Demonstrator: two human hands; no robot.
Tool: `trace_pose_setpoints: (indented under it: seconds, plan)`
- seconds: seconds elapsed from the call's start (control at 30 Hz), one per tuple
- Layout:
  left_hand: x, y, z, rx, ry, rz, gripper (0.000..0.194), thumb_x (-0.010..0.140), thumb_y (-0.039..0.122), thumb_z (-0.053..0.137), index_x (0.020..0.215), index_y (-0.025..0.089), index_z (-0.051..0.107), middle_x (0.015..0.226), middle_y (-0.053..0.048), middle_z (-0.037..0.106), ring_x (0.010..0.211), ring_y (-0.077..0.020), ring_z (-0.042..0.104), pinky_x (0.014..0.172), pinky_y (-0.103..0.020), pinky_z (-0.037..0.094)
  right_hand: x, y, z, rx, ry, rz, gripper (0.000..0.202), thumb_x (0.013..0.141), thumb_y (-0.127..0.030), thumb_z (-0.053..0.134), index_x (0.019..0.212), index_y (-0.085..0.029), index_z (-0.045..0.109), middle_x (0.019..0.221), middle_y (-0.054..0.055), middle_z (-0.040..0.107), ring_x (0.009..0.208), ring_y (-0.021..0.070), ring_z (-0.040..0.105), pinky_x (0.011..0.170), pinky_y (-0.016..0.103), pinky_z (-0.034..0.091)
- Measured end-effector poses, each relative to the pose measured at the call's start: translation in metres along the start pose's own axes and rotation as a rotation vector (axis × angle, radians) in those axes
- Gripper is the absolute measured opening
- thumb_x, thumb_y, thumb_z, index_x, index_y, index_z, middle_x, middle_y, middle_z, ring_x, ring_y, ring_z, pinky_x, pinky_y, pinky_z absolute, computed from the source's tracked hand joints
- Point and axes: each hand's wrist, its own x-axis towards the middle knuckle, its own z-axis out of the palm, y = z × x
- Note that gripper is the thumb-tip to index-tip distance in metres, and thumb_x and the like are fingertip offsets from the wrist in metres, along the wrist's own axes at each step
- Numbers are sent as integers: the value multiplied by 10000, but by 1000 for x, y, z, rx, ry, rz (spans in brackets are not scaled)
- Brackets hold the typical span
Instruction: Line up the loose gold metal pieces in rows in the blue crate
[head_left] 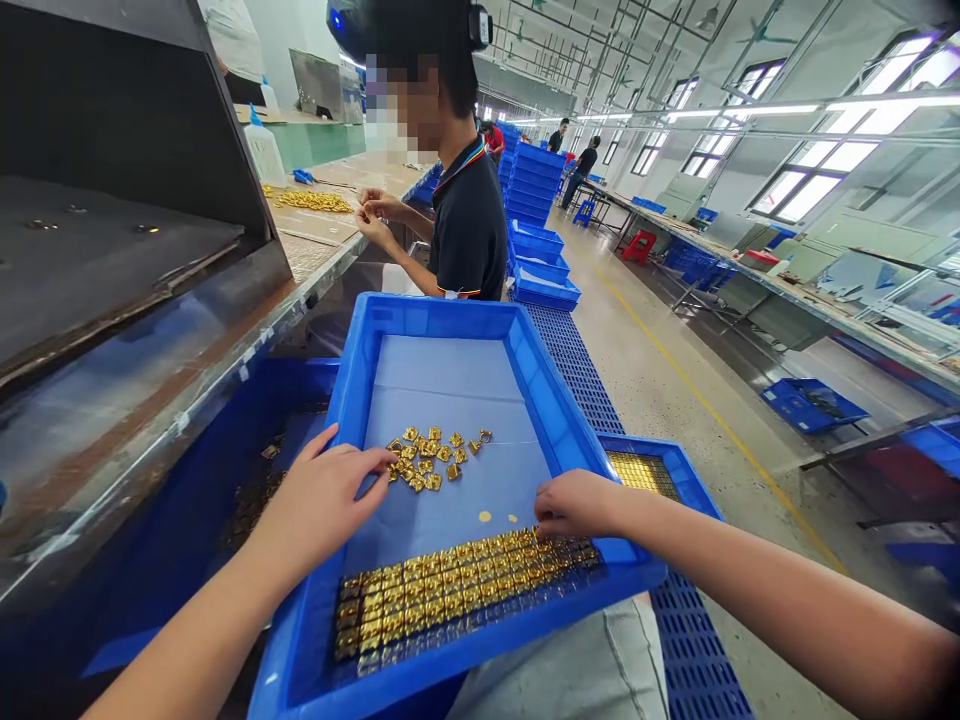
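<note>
A blue plastic tray (442,318), lined with pale sheet, sits tilted in front of me. Small square gold metal pieces (427,466) lie loose in its middle. My left hand (337,490) reaches over the tray's left wall, its fingertips touching the left side of that pile, thumb and forefinger slightly apart. Along the near end, more gold pieces stand in tight rows (442,590). At the right end of the top row is my right hand (574,505), fingers curled and pinched on a gold piece mostly hidden beneath them.
A metal-edged workbench (225,370) with a dark open box (127,200) runs along the left. Ahead sits a co-worker (472,220) by a heap of gold parts (315,202). Blue trays (534,185) are stacked behind. Another tray (694,480) of gold pieces is at the right.
</note>
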Motion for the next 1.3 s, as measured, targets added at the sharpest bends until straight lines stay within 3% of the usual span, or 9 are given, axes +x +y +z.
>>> trace_pose_setpoints:
  seconds: [0.1, 0.23, 0.33, 0.5, 0.6, 0.83, 1.03, 1.3]
  plan:
    - [0, 1, 0, 4, -3, -2, 328, 989, 415, 441, 1130, 286, 707, 1024, -1, 758, 977, -212, 692, 1221, -567, 220, 11, 6, -12, -8, 143, 65, 234, 982, -360, 585, 991, -195, 751, 1022, 71, 743, 953, 244, 690, 734, 296, 445]
    - [-1, -1, 0, -5, -3, -2, 324, 986, 417, 449, 1129, 283, 707, 1038, -12, 759, 986, -222, 690, 1223, -576, 213, 46, 11, -28, -11, 398, 138, 245, 998, -256, 533, 1196, -196, 664, 1187, 89, 669, 1038, 234, 663, 836, 301, 479]
    - [0, 1, -2, -9, -6, 1, 319, 984, 415, 455, 1130, 281, 704, 1029, -10, 760, 984, -223, 690, 1231, -577, 197, 75, 9, -33, -51, 410, 121, 334, 986, -167, 486, 1301, -209, 588, 1265, 124, 597, 1081, 245, 636, 842, 309, 487]
    - [0, 7, -8, -1, -40, -7, 314, 985, 366, 435, 1119, 271, 702, 1018, -12, 761, 964, -213, 693, 1230, -582, 201, 108, 11, -32, 10, 393, 136, 227, 931, -183, 568, 1140, -163, 655, 1180, 138, 632, 1059, 258, 635, 801, 301, 463]
    - [-1, 8, -9, 0, -35, -19, 314, 982, 361, 435, 1122, 264, 699, 1015, -21, 762, 969, -218, 694, 1236, -585, 195, 118, 23, -31, 103, 408, 192, 221, 890, -244, 648, 1090, -150, 655, 1073, 101, 678, 973, 212, 646, 750, 265, 434]
    - [0, 7, -6, -3, -35, -26, 298, 987, 344, 436, 1108, 273, 699, 998, -18, 755, 955, -205, 691, 1236, -591, 193, 129, 48, -30, 209, 493, 336, 407, 915, -268, 614, 1294, -159, 514, 967, 42, 688, 888, 160, 623, 633, 233, 337]
    - [0, 8, -8, -1, -49, -34, 306, 991, 346, 430, 1120, 281, 699, 987, -23, 756, 937, -204, 692, 1234, -594, 203, 134, 48, -33, 113, 456, 289, 196, 976, -288, 558, 1129, -182, 621, 1120, 79, 700, 1015, 204, 644, 725, 257, 402]
    - [1, 4, -3, -25, 7, -2, 306, 979, 369, 450, 1112, 271, 708, 1000, -10, 761, 948, -212, 700, 1231, -586, 207, 85, 48, -29, -178, 286, 151, 226, 996, -211, 460, 1089, -135, 651, 1092, 167, 666, 991, 271, 666, 776, 318, 480]
